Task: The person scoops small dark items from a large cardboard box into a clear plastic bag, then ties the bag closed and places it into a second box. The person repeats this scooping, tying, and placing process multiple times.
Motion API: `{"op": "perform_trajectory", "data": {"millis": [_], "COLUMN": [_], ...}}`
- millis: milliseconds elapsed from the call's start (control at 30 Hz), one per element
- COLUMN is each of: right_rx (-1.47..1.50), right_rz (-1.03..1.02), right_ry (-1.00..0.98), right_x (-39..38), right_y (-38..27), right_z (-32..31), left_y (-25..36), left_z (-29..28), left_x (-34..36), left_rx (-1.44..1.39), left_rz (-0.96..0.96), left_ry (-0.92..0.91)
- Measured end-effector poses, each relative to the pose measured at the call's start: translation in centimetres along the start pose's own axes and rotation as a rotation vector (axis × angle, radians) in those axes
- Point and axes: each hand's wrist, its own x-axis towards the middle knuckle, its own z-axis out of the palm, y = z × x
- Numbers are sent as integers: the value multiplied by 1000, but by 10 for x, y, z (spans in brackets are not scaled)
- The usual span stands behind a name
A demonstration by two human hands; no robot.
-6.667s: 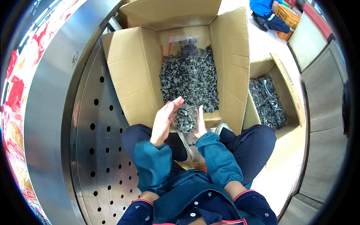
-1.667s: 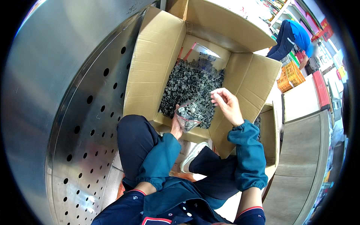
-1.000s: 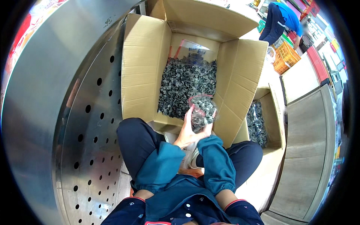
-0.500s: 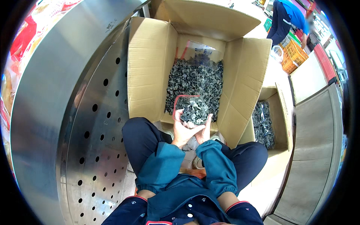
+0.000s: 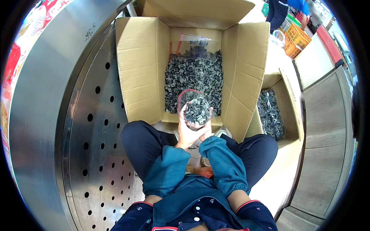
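Note:
My left hand (image 5: 186, 131) and my right hand (image 5: 206, 128) cradle a clear plastic bag (image 5: 197, 111) with a red rim, packed with dark, curled dried pieces, between my crossed legs. Fingers of both hands wrap round its sides. Just beyond it stands a large open cardboard box (image 5: 243, 69), holding a heap (image 5: 192, 73) of the same dark flakes with a clear plastic bag at its back.
A smaller carton (image 5: 289, 115) holding bagged flakes (image 5: 269, 113) is at right. A perforated steel panel (image 5: 96, 138) runs along my left. Grey cabinet doors (image 5: 323, 146) stand at right. A person in blue (image 5: 283, 13) bends near orange crates (image 5: 295, 40) at back right.
My right hand, earlier raised apart from the bag, has come round it. Since half a second ago the bag stands slightly higher, its red rim risen toward the box.

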Motion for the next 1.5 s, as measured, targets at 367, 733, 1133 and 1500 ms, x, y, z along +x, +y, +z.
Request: {"op": "perform_trajectory", "data": {"millis": [367,733,1133,1500], "right_rx": [-1421,-1952,-2216,-828], "right_rz": [-541,-399,-336,-720], "right_ry": [405,397,53,-31], "right_x": [85,124,121,108], "right_y": [-8,7,-8,-69], "right_z": [-85,-83,-84,-24], "left_y": [-42,-56,-58,-75], "left_z": [-17,-22,-29,-35], "left_x": [13,25,41,39], "left_rx": [154,400,392,433], "left_rz": [97,70,86,104], "left_ry": [236,360,425,410]}}
